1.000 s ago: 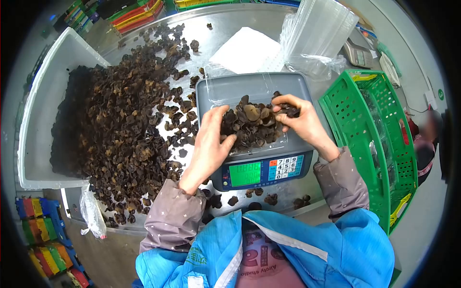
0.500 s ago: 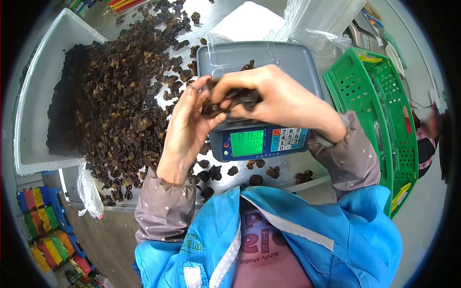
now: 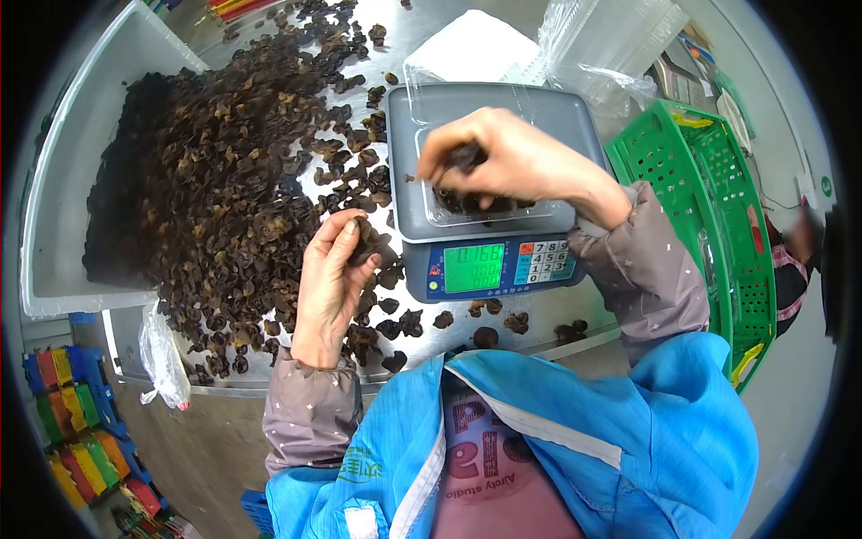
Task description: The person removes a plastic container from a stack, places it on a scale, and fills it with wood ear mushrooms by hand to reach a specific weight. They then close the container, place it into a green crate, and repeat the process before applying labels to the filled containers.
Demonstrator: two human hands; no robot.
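Two closed grips: left hand [image 3: 330,278] pinches a mushroom [image 3: 364,241] at eight o'clock of the scale [image 3: 410,216]; right hand [image 3: 519,163] clutches mushrooms [image 3: 466,158] above it.

- Table [image 3: 409,31]: bare metal, smooth, glossy.
- Dried fungus [image 3: 224,162]: wrinkled, rough, matt.
- Scale platform [image 3: 548,117]: grey plastic, smooth, matt.
- Tray [image 3: 422,94] on it: clear plastic, glossy.
- Crate [image 3: 718,180]: green plastic, perforated.
- Tub [image 3: 63,180]: white plastic, smooth.
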